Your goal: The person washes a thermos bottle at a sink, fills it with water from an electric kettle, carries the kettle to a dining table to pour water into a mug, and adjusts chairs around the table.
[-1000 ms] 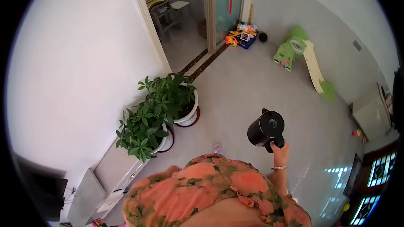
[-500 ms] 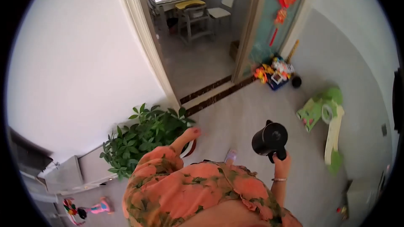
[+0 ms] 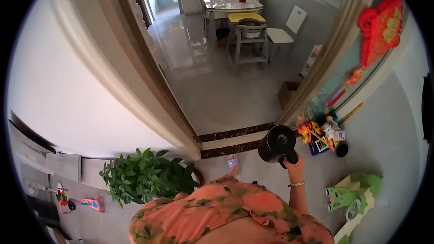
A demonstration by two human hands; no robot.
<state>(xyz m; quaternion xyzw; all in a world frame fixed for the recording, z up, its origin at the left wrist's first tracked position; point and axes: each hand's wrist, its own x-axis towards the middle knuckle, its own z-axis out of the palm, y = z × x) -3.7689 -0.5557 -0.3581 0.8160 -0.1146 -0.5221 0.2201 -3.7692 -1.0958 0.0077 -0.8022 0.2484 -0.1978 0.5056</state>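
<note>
My right hand (image 3: 294, 167) is wrapped round the handle of a black kettle (image 3: 276, 144), with a bracelet on the wrist. The kettle is held out in front of me at the right, its lid facing up, over the floor near the doorway. Only a sliver of my left hand (image 3: 181, 196) shows at the edge of the orange patterned sleeve, beside a leafy green potted plant (image 3: 147, 174). Its fingers are hidden.
A doorway with a dark marble sill (image 3: 230, 149) lies ahead. Beyond it stand a white table (image 3: 233, 3), a yellow-topped chair (image 3: 246, 18) and a white chair (image 3: 280, 35). Toys (image 3: 322, 135) lie by the right door frame; a green slide toy (image 3: 357, 194) stands at the right.
I have moved forward to the doorway, which now looks closer. The kettle stays in my right hand. My left hand has dropped back from in front of the plant and is mostly hidden.
</note>
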